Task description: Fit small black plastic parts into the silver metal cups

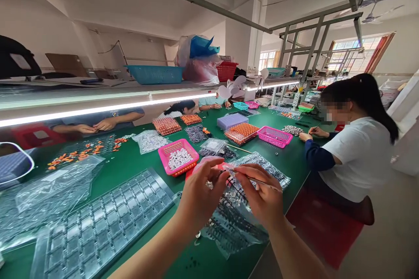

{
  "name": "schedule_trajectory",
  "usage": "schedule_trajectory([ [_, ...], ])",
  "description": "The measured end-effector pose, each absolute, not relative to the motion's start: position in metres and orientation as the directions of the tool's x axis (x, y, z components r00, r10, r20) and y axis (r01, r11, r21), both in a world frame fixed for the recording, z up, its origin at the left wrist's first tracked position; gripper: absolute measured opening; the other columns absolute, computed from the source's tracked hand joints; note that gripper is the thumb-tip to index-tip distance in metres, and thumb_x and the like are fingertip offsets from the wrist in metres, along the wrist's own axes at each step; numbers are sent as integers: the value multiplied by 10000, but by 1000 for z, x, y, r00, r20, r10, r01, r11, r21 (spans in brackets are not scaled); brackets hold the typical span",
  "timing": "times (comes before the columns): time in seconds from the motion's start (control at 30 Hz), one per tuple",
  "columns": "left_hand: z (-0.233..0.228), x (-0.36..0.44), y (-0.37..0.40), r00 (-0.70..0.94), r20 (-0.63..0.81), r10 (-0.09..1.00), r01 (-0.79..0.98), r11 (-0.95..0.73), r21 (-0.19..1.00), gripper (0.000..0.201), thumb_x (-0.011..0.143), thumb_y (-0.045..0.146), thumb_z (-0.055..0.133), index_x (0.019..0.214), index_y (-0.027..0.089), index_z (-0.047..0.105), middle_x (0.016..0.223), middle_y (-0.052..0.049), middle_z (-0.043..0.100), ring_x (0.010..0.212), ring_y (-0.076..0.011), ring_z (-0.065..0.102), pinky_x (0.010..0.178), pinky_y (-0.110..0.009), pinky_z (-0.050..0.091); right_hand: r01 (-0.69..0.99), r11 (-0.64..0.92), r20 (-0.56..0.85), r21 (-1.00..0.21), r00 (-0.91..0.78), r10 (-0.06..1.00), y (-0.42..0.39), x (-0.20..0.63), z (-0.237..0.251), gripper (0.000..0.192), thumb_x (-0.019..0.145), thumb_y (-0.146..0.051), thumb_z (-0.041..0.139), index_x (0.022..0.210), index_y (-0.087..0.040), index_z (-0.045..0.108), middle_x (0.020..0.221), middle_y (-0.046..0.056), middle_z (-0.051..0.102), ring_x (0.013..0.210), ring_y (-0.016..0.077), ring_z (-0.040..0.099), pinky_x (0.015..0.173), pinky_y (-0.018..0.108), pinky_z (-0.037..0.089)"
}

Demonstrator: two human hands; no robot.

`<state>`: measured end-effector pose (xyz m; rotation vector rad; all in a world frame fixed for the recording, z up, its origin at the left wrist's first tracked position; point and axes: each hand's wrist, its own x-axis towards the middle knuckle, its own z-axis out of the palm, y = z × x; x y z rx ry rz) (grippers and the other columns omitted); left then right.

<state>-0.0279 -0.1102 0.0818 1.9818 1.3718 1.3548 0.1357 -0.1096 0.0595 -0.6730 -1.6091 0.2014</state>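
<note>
My left hand (201,189) is raised over the green table, thumb and fingers closed in a pinch around a small dark part that is mostly hidden. Close beside it, my right hand (263,192) grips a thin pen-like tool (266,184) whose tip points toward the left fingertips. Beneath both hands lies a clear plastic bag (234,229) with black toothed strips, and small whitish pieces lie around it. A pink basket (160,157) of small white round parts stands just beyond my left hand.
An empty-looking clear compartment tray (108,222) lies at the left, near plastic sheets (59,183) and orange parts (77,154). Farther back are orange-filled trays (242,133) and another pink basket (275,136). A co-worker (355,148) sits at the right; a lit shelf (108,104) overhangs the table.
</note>
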Motion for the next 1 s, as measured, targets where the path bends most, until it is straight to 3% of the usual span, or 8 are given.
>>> schedule_trajectory([
  [0.1, 81, -36, -102, 62, 422, 904, 442, -404, 801, 254, 889, 368, 572, 1094, 218, 565, 751, 11, 718, 674, -150, 671, 636, -260, 500, 254, 799, 824, -545, -11, 566, -116, 147, 67, 149, 927, -155, 553, 1005, -218, 664, 947, 49, 654, 885, 184, 643, 766, 330, 551],
  [0.2, 80, -43, -97, 108, 400, 910, 371, -410, 833, 219, 901, 361, 556, 1068, 220, 553, 783, 1, 735, 715, -156, 698, 664, -266, 520, 282, 822, 846, -495, -60, 530, -123, 160, 76, 187, 955, -142, 478, 1022, -215, 636, 1031, 70, 621, 997, 209, 610, 857, 377, 519],
  [0.33, 82, -41, -100, 185, 436, 881, 335, -474, 814, 151, 898, 333, 549, 1005, 228, 560, 850, -22, 739, 786, -171, 716, 662, -265, 539, 364, 825, 825, -433, -210, 525, -122, 172, 94, 322, 984, -142, 391, 1241, -249, 555, 1208, 90, 559, 1095, 211, 566, 916, 399, 501],
  [0.43, 85, -36, -104, 214, 483, 849, 365, -528, 766, 132, 888, 307, 551, 995, 230, 553, 913, -52, 740, 864, -198, 720, 663, -276, 545, 430, 796, 715, -425, -380, 587, -115, 176, 111, 393, 971, -220, 489, 1360, -269, 462, 1230, 86, 546, 1044, 196, 577, 847, 359, 530],
  [0.57, 90, -31, -109, 269, 481, 835, 411, -551, 726, 176, 900, 309, 529, 1062, 238, 535, 901, -58, 757, 838, -212, 723, 692, -315, 546, 478, 767, 553, -429, -532, 641, -107, 175, 126, 249, 893, -264, 649, 1138, -239, 618, 1028, 44, 640, 950, 183, 601, 800, 331, 525],
  [0.67, 94, -29, -112, 300, 449, 842, 421, -539, 730, 213, 897, 320, 531, 1094, 241, 552, 942, -60, 755, 860, -216, 713, 725, -334, 541, 467, 731, 510, -498, -525, 682, -104, 173, 126, 42, 899, -239, 628, 907, -210, 657, 851, 8, 647, 783, 144, 610, 691, 273, 504],
  [0.83, 99, -28, -111, 344, 382, 858, 400, -502, 767, 222, 844, 325, 590, 1034, 230, 655, 890, -51, 745, 782, -193, 690, 663, -287, 526, 429, 605, 389, -671, -491, 780, -101, 172, 117, 147, 901, -317, 608, 835, -188, 627, 732, -9, 607, 637, 120, 540, 547, 231, 420],
  [1.0, 101, -26, -107, 365, 369, 855, 360, -495, 791, 196, 866, 320, 540, 873, 224, 712, 787, -23, 728, 689, -158, 635, 601, -253, 477, 350, 399, 218, -848, -456, 863, -93, 174, 110, 258, 897, -420, 603, 834, -170, 601, 612, -57, 418, 536, 86, 354, 471, 212, 259],
])
